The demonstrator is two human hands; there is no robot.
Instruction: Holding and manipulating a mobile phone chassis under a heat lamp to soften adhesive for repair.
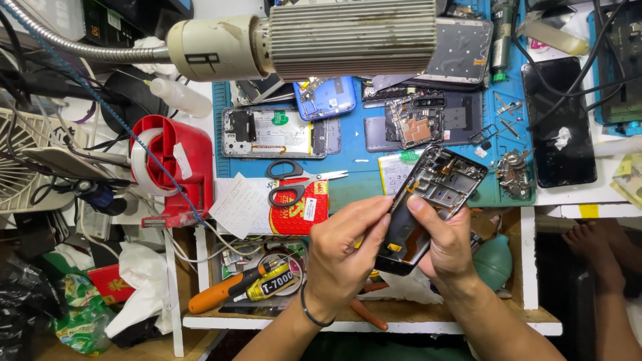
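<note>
Two bare hands meet over the middle of the bench (428,314) in the head view, both around one opened phone frame (428,200) that is tilted, its upper end toward the blue work mat (361,167) and its lower end down between the palms. The left hand (344,257) has its grip pinching the frame's left edge, fingertips (381,217) pressed against it, a dark band around the wrist. The right hand (451,251) cradles the frame from the right and below, its grip pressed on the frame with the thumb lying across the inner face. Just left of the hands, black-handled scissors (294,180) lie on the mat's edge beside a red packet (304,214). Farther up the mat lie another opened phone (274,132), a blue phone part (326,97) and a loose circuit board (416,124). A red tape dispenser (175,167) stands well to the left, an orange-handled screwdriver (224,294) and a glue tube (274,286) lie below it, and a green rubber blower (493,262) sits just right of the right hand. A ribbed lamp head (348,37) hangs over the top.
</note>
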